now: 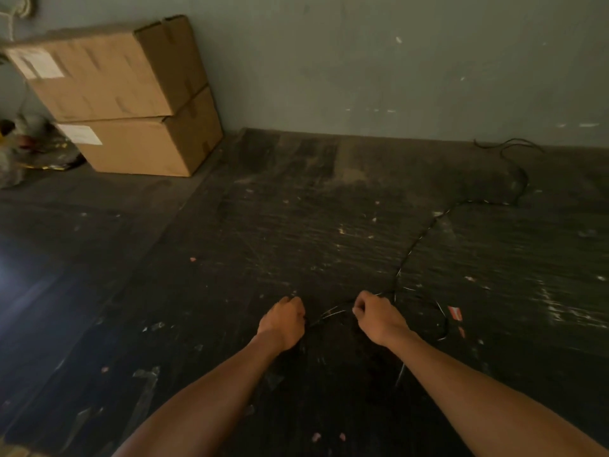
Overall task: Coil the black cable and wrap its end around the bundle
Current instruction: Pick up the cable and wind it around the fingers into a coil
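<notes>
A thin black cable [425, 230] runs across the dark floor from the far right by the wall toward me. My left hand [283, 321] grips the cable with curled fingers. My right hand [377, 316] also grips it, a short span of cable stretched between the two hands. A loop of the cable [443, 319] curves out to the right of my right hand. The far end [501, 145] lies loose near the wall.
Two stacked cardboard boxes [131, 94] stand against the wall at the back left, with a heap of bags [29, 143] left of them. The dark mat [296, 209] is dusty and littered with small scraps. A grey wall closes the back.
</notes>
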A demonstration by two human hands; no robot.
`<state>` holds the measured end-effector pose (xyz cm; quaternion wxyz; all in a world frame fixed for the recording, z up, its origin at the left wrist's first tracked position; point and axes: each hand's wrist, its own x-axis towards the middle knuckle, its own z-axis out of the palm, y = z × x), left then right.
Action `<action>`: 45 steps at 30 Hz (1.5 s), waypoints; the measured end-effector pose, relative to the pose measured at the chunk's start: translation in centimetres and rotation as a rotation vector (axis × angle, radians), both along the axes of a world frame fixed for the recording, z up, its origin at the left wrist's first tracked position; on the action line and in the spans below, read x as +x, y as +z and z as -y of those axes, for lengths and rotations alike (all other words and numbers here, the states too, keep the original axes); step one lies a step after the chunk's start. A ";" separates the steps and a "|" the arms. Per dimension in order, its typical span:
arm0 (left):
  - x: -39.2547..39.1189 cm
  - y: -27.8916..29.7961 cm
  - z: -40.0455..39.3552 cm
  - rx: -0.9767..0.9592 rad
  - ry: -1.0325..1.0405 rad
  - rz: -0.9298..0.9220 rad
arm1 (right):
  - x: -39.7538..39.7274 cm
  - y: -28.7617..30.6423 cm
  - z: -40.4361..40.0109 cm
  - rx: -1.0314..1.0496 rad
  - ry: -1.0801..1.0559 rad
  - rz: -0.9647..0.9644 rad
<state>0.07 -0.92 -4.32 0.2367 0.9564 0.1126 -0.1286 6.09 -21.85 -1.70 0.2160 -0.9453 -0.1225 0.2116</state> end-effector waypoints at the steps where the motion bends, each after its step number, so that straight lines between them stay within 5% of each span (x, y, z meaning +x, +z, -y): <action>1: 0.2 0.2 0.2 -0.004 0.007 0.049 | 0.1 0.5 0.2 0.009 0.011 0.020; 5: 1.1 2.0 2.0 -0.143 -0.101 0.218 | 0.6 3.1 1.1 0.025 0.104 0.086; 14: 2.1 7.1 6.8 -0.608 -0.092 0.106 | 2.7 10.4 5.0 0.283 0.121 0.305; 19: 1.9 11.1 8.1 -1.121 0.077 -0.006 | 3.6 13.7 6.9 0.413 0.023 0.443; 24: 1.4 15.2 8.8 -1.497 0.015 -0.111 | 4.4 15.5 7.7 0.556 -0.116 0.486; 34: 1.9 21.9 9.7 -1.653 -0.212 0.004 | 5.2 16.8 6.4 0.716 -0.170 0.489; 41: 5.1 26.0 9.1 -1.845 -0.133 0.178 | 2.7 15.1 4.1 0.534 0.148 0.240; 45: 7.2 26.7 8.2 -1.757 -0.115 0.238 | 0.9 15.4 3.3 0.418 0.311 0.089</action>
